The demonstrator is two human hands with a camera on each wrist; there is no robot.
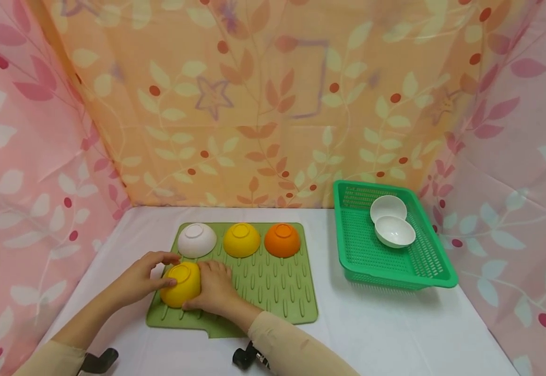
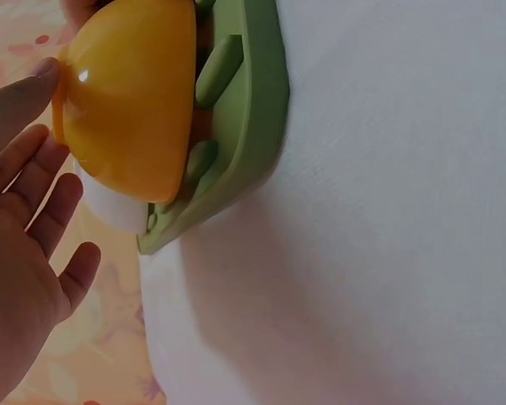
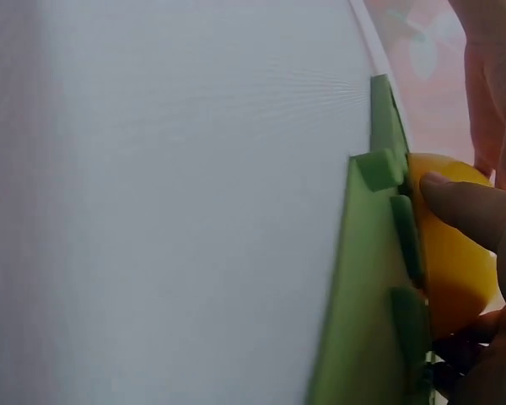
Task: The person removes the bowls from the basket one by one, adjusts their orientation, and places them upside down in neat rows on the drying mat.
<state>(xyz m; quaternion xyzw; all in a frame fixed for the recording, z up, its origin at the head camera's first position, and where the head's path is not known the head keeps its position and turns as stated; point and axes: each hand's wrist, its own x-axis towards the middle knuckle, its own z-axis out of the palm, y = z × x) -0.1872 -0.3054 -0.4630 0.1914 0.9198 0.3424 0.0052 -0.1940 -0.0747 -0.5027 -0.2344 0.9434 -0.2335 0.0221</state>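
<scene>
An upside-down yellow bowl (image 1: 179, 292) sits at the left front of a green ridged drying mat (image 1: 273, 292). My right hand (image 1: 216, 290) grips it from the right, thumb on its near side and fingers around the far side. My left hand (image 1: 143, 279) is at its left. In the left wrist view, the left thumb (image 2: 25, 101) touches the bowl's foot ring while the other fingers are spread loosely beside it. Behind stand three more overturned bowls in a row: white (image 1: 197, 241), yellow (image 1: 241, 241) and orange (image 1: 282, 241).
A green plastic basket (image 1: 362, 271) stands on the right of the white-covered table (image 1: 367, 324), with two white bowls (image 1: 395, 232) inside. Patterned curtains (image 1: 273, 104) enclose the back and sides. Dark wrist-camera parts (image 1: 242, 359) show by the sleeves.
</scene>
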